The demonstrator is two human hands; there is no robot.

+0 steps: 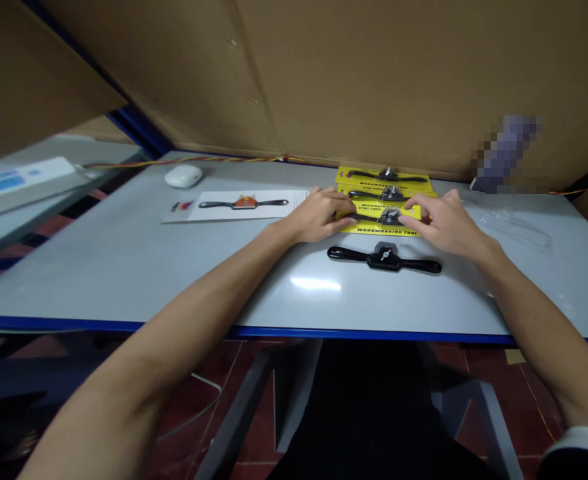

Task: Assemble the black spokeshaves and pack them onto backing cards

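Black metal spokeshave with two handles (pixel 385 259), loose on pale grey table with blue edge (pixel 124 267), nearest the front. Just beyond: left hand (pixel 319 215) and right hand (pixel 444 223), fingers curled, each pinching one end of nearest yellow-carded packaged spokeshave (pixel 381 222). Behind, overlapping: two more yellow carded packs (pixel 385 184). Left: white card bearing spokeshave (pixel 239 204); farther, white rounded puck (pixel 183 176). Right: clear plastic blister (pixel 517 227). Rear: brown board wall (pixel 374 73).

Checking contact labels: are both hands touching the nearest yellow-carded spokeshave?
Touching. The head view shows left hand and right hand fingertips on the packaged spokeshave's handle ends.
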